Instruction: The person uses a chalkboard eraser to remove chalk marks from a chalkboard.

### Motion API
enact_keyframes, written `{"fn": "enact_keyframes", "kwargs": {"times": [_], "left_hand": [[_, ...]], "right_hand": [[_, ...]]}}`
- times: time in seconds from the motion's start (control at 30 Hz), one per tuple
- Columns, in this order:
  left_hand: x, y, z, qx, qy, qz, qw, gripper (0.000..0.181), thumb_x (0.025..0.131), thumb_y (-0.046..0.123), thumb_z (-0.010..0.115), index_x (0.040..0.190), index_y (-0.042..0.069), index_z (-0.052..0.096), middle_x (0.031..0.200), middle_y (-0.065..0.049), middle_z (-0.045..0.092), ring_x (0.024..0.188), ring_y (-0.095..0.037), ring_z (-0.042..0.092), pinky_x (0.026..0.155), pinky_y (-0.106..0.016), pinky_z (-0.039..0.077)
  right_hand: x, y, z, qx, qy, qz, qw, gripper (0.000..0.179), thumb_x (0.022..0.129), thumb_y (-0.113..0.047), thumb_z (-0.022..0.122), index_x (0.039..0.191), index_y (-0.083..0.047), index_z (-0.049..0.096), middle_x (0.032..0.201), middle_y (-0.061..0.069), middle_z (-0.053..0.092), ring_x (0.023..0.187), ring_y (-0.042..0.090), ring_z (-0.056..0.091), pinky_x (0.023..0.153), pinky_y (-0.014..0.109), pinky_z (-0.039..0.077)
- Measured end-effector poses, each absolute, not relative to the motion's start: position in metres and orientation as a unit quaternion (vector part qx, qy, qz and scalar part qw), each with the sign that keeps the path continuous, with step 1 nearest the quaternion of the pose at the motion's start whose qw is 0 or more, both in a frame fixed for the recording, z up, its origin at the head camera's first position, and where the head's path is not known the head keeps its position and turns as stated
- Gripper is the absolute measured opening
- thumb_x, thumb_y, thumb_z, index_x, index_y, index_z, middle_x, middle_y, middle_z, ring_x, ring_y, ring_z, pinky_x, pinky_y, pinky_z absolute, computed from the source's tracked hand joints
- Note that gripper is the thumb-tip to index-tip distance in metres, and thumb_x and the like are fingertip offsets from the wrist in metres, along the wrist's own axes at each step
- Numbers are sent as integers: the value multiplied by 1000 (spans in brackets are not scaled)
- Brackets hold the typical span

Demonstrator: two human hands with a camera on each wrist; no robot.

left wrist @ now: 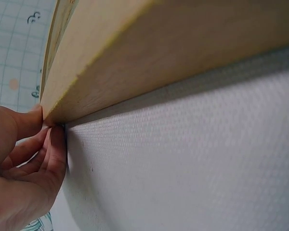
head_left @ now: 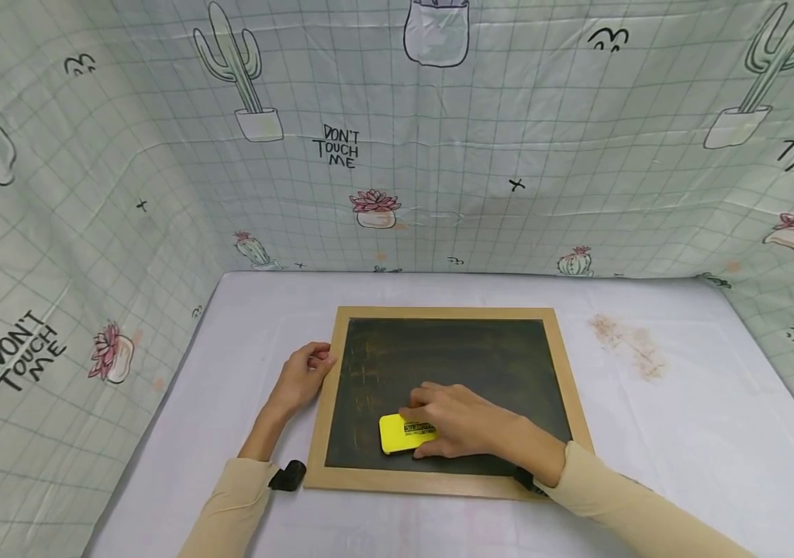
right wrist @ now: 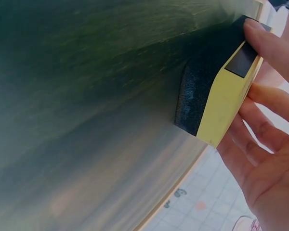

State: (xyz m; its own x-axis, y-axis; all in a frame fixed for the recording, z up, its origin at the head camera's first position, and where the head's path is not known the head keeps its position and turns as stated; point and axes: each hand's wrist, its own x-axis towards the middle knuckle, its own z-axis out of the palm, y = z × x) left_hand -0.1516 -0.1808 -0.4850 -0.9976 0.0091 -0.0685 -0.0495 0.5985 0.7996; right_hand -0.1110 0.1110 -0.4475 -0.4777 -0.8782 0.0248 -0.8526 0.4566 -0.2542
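A chalkboard (head_left: pixel 453 364) with a light wooden frame lies on the white tabletop, faint yellowish chalk marks (head_left: pixel 367 376) along its left side. My right hand (head_left: pixel 470 422) grips a yellow eraser (head_left: pixel 397 434) with black print over the board's lower middle. The right wrist view shows the eraser's dark felt (right wrist: pixel 192 94) facing the board, my thumb on one side and fingers on the other. At the frame's left edge, my left hand (head_left: pixel 305 376) holds the wood (left wrist: pixel 111 67) between thumb and fingers, which the left wrist view shows close up.
Cloth walls (head_left: pixel 467 194) printed with cacti and lettering enclose the table at the back and sides. A brownish stain (head_left: pixel 627 345) marks the white tabletop (head_left: pixel 676 449) right of the board. Black wrist devices (head_left: pixel 288 476) sit at both beige cuffs.
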Motion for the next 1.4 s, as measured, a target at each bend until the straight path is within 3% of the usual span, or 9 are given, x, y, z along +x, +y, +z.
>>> {"fn": "enact_keyframes", "kwargs": {"times": [1.4], "left_hand": [[-150, -182, -484, -4, 892, 450, 31, 33, 103, 9, 63, 130, -10, 60, 111, -20, 64, 101, -32, 60, 87, -44, 49]], "right_hand": [[-105, 199, -448, -449, 880, -150, 21, 54, 84, -40, 86, 125, -6, 74, 104, 4, 64, 86, 11, 53, 64, 20, 48]]}}
